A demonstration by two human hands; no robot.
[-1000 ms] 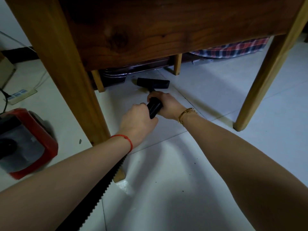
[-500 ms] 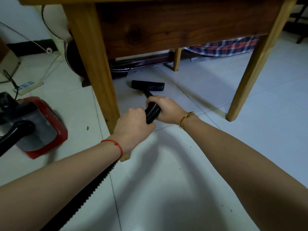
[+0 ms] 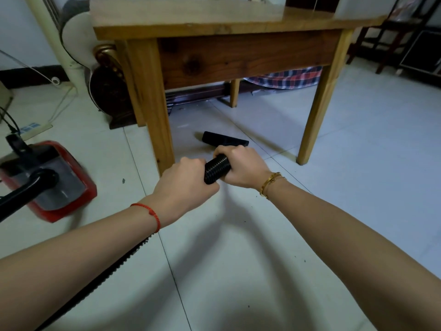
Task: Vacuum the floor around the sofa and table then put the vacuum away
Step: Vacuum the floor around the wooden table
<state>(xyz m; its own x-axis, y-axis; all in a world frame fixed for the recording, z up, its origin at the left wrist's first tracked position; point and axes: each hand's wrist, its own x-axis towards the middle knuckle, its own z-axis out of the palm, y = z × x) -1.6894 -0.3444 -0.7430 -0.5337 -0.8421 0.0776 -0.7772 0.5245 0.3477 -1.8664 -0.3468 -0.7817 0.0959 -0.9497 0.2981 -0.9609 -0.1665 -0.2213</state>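
Pale tiled floor (image 3: 238, 271) fills the near ground, scattered with dark specks, and two forearms reach out over it. One ribbed black hose (image 3: 216, 168) runs up from under the left arm; the left hand (image 3: 182, 183) grips it from behind with fingers wrapped round, and the right hand (image 3: 241, 167) clamps it just ahead, fingers curled tight. One flat nozzle (image 3: 224, 139) sits on the tiles just beyond the right hand, between the near legs of the one wooden desk (image 3: 238, 25). One red vacuum (image 3: 47, 182) rests off to the left, close to a power strip (image 3: 31, 129) and trailing cables. Risk, I'd say: a swing left knocks the nozzle into the near desk leg (image 3: 155, 103), or a hard tug on the hose drags the vacuum over those cables. Four desk legs show. Further back, checked cloth (image 3: 286, 78) lies low enough to get sucked in.
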